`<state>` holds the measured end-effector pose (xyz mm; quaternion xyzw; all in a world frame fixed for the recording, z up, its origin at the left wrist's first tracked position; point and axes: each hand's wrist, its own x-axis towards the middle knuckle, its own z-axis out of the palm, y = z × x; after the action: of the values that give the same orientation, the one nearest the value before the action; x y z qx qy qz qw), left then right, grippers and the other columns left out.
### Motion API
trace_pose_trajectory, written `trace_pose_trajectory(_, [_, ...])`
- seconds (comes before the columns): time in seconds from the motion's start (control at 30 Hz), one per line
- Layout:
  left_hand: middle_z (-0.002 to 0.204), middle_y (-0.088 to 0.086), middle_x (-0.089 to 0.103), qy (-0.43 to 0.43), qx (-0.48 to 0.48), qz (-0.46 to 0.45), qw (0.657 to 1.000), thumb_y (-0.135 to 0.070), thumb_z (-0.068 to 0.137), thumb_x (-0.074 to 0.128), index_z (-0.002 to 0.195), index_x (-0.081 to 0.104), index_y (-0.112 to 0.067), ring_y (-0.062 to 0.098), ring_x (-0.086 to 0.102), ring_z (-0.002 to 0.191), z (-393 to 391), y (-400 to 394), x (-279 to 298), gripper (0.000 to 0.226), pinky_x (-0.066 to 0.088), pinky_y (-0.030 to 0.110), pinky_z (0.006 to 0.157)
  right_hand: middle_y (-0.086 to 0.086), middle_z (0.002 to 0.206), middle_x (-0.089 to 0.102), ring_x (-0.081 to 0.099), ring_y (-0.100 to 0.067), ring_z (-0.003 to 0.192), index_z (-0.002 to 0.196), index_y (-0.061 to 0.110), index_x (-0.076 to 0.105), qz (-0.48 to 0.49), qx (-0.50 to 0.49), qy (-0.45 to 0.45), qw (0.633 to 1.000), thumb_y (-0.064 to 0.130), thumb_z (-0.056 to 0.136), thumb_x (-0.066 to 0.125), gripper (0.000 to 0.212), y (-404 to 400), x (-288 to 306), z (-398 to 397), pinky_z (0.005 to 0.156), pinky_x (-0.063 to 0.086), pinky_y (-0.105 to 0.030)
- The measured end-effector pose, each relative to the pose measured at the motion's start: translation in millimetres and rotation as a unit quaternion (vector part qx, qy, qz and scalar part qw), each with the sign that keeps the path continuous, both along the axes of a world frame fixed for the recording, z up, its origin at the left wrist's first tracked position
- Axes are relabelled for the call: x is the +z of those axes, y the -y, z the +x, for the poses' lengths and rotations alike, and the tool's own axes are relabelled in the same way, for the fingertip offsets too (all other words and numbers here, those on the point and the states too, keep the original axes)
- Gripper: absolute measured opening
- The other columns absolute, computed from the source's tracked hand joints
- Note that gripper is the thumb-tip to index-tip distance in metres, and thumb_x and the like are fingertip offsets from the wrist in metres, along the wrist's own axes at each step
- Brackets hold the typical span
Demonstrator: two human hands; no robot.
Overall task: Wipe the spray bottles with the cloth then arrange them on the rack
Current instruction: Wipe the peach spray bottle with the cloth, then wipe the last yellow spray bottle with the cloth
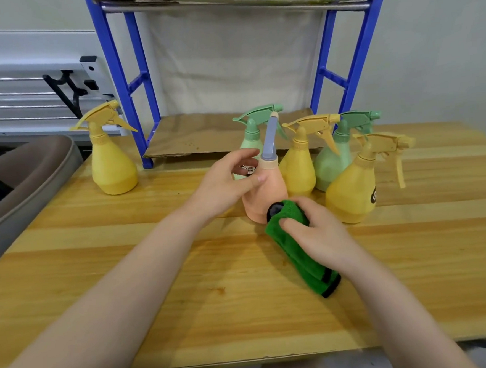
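Note:
My left hand (224,182) grips the neck of a peach spray bottle (268,193) with a grey-blue sprayer head, standing on the wooden table (126,263). My right hand (314,230) holds a folded green cloth (298,254) and presses it against the lower front of that bottle. Behind it stand a green bottle (250,137), a yellow bottle (299,165), another green bottle (335,160) and a larger yellow bottle (351,190). A further yellow bottle (111,161) stands alone at the far left. The blue rack (122,77) rises at the table's back.
The rack's lowest shelf is lined with brown cardboard (218,133) and holds nothing; an upper shelf (235,3) is also cardboard-lined. A grey-brown tub (20,182) sits off the table's left edge. A white slatted panel is at the back left.

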<state>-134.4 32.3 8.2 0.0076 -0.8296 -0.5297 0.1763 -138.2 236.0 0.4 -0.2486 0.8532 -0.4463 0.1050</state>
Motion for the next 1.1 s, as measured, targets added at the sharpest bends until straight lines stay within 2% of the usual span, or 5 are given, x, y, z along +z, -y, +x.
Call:
trace_pose_trajectory(0.23, [0.111, -0.007, 0.068, 0.011, 0.074, 0.005, 0.997, -0.018, 0.091, 0.066, 0.121, 0.063, -0.022, 0.010, 0.060, 0.103, 34, 41, -6, 0.031, 0.047, 0.017, 0.084, 0.012, 0.102, 0.068, 0.063, -0.006, 0.094, 0.111, 0.030, 0.057, -0.037, 0.062, -0.015, 0.997, 0.028, 0.091, 0.062, 0.020, 33, 6, 12, 0.082, 0.052, -0.029])
trace_pose_trajectory(0.4, [0.104, -0.005, 0.069, -0.003, 0.166, 0.024, 0.986, -0.021, 0.092, 0.065, 0.110, 0.067, -0.026, 0.013, 0.062, 0.101, 61, 93, -12, 0.018, 0.051, 0.029, 0.088, 0.012, 0.104, 0.066, 0.063, -0.007, 0.098, 0.115, 0.029, 0.057, -0.036, 0.111, -0.041, 0.992, 0.033, 0.092, 0.062, 0.024, 81, 12, 24, 0.088, 0.052, -0.033])
trace_pose_trajectory(0.67, [0.112, -0.003, 0.062, -0.064, 0.423, 0.079, 0.900, -0.030, 0.091, 0.064, 0.115, 0.060, -0.022, 0.017, 0.057, 0.110, 84, 172, -19, 0.026, 0.048, 0.036, 0.096, 0.007, 0.097, 0.072, 0.069, -0.011, 0.089, 0.106, 0.025, 0.064, -0.158, 0.081, 0.055, 0.983, 0.025, 0.091, 0.063, 0.015, 143, 20, 19, 0.077, 0.057, -0.029])
trace_pose_trajectory(0.87, [0.136, -0.002, 0.055, -0.035, 0.394, 0.061, 0.916, -0.037, 0.092, 0.064, 0.137, 0.050, -0.016, 0.015, 0.050, 0.127, 65, 200, -9, 0.052, 0.041, 0.038, 0.108, 0.004, 0.097, 0.074, 0.071, -0.011, 0.088, 0.105, 0.024, 0.068, -0.245, 0.042, 0.138, 0.959, 0.019, 0.093, 0.060, 0.015, 155, 11, 13, 0.075, 0.058, -0.027])
trace_pose_trajectory(1.1, [0.131, -0.003, 0.059, -0.043, 0.391, 0.058, 0.917, -0.041, 0.091, 0.062, 0.136, 0.052, -0.019, 0.015, 0.054, 0.122, 40, 211, -5, 0.051, 0.046, 0.042, 0.105, 0.007, 0.097, 0.075, 0.071, -0.008, 0.089, 0.109, 0.025, 0.068, -0.244, 0.013, 0.145, 0.959, 0.021, 0.094, 0.059, 0.019, 142, 1, 1, 0.070, 0.053, -0.024])
